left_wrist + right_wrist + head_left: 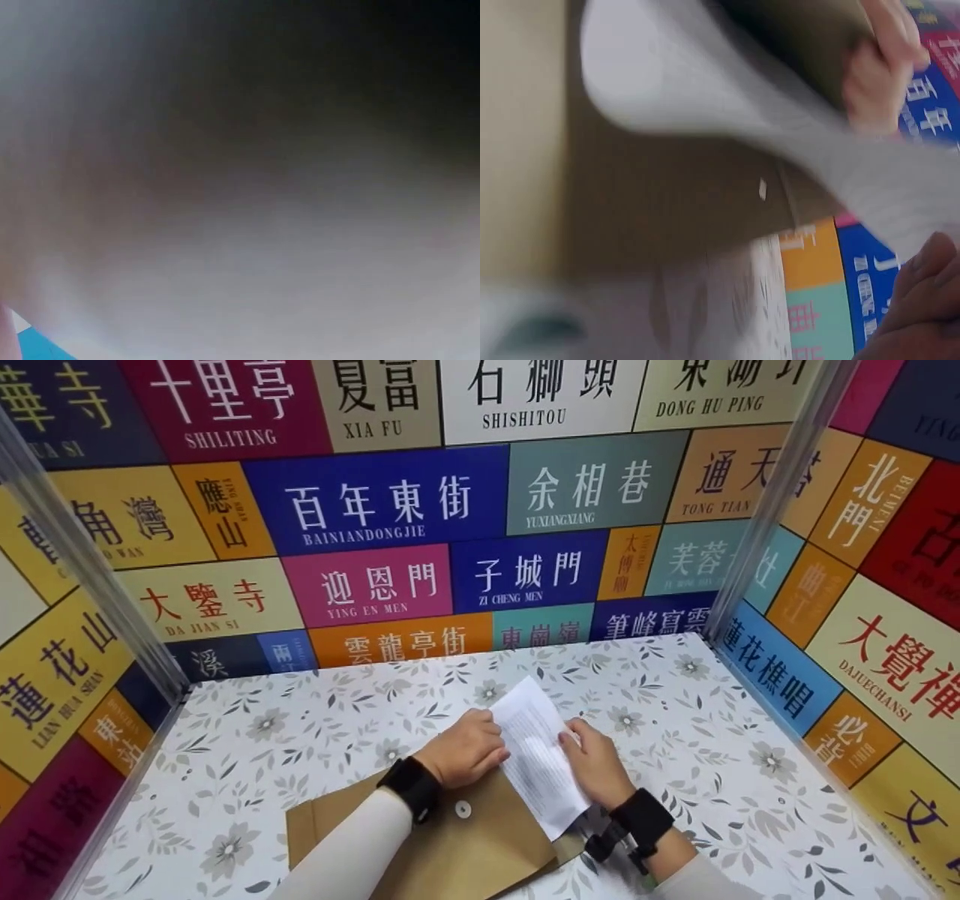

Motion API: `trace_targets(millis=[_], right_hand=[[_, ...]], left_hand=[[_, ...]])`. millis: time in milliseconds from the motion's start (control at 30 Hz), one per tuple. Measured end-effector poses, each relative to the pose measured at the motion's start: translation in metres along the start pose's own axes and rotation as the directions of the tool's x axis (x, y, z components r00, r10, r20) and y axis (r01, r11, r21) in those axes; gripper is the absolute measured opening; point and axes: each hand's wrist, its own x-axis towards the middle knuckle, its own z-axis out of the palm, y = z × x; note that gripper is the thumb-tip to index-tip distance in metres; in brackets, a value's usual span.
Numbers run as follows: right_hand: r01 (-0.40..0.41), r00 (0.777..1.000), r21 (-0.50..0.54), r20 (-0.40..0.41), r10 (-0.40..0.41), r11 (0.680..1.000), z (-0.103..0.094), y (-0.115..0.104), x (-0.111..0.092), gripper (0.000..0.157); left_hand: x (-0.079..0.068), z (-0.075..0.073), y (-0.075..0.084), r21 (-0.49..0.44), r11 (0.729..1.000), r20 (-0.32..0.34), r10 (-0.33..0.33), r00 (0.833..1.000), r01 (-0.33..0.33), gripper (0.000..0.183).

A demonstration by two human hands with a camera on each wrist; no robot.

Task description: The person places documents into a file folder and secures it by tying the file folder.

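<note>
The floral-patterned tabletop (225, 765) ends at the rear against a back wall (375, 510) of Chinese place-name signs; sign-covered side panels (847, 622) bound it left and right. Tabletop surface extends left of the kraft envelope (480, 844), behind both hands, and from the right hand to the right panel. The envelope's near side runs beyond the bottom of the head view.

The left hand (461, 750) has its fingers curled and grasps the upper right edge of the envelope; whether it also touches the printed sheet (536, 750) cannot be determined. The left wrist view is too blurred to read. The right hand (596, 761) pinches the right edge of the sheet, with the thumb on the printed face. Each wrist carries a black wristband (411, 789).

The envelope lies at an angle in front of the person, with a white button (463, 809) on the upper face, just below the left hand. The sheet is located between the hands, along the envelope's right edge, its far end projecting over the tabletop. How much of it, if any, lies inside the envelope cannot be determined.
</note>
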Motion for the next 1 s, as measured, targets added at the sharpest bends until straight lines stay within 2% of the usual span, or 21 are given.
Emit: trace_targets(millis=[100,233,333,533,633,700,800,900,1000], right_hand=[[-0.057,0.998,0.015,-0.017,0.057,0.998,-0.001,0.000,0.002,0.008],[-0.190,0.981,0.077,-0.016,0.191,0.979,-0.003,0.002,0.002,0.013],[-0.211,0.977,0.100,0.007,0.212,0.972,0.005,0.000,-0.001,0.014],[-0.124,0.988,0.103,0.106,0.113,0.987,0.030,-0.009,-0.014,0.013],[-0.078,0.987,0.038,0.145,0.072,0.996,0.033,-0.009,-0.017,0.013],[-0.054,0.989,-0.027,0.133,0.057,0.998,0.029,-0.008,-0.016,0.011],[-0.007,0.988,-0.132,0.154,0.028,0.991,0.021,-0.006,-0.012,0.021],[0.089,0.966,-0.176,0.254,-0.042,0.980,0.016,-0.006,-0.012,0.024],[0.186,0.922,-0.152,0.367,-0.119,0.971,0.018,-0.009,-0.015,0.022]], left_hand=[[-0.003,-0.005,-0.003,0.025,0.999,0.032,-0.032,0.999,0.031,0.030],[-0.006,-0.010,-0.006,0.062,0.995,0.081,-0.087,0.993,0.082,0.031],[-0.007,-0.012,-0.007,0.061,0.994,0.096,-0.100,0.990,0.094,0.032],[-0.002,-0.016,-0.006,0.041,0.995,0.110,-0.096,0.989,0.092,0.031],[0.000,-0.018,-0.006,0.047,0.994,0.124,-0.102,0.987,0.097,0.032],[-0.001,-0.020,-0.007,0.056,0.994,0.135,-0.103,0.985,0.097,0.032],[-0.003,-0.022,-0.010,0.095,0.991,0.128,-0.102,0.987,0.090,0.033],[-0.006,-0.022,-0.012,0.128,0.988,0.102,-0.103,0.989,0.090,0.032],[-0.004,-0.021,-0.011,0.121,0.989,0.100,-0.096,0.990,0.084,0.031]])
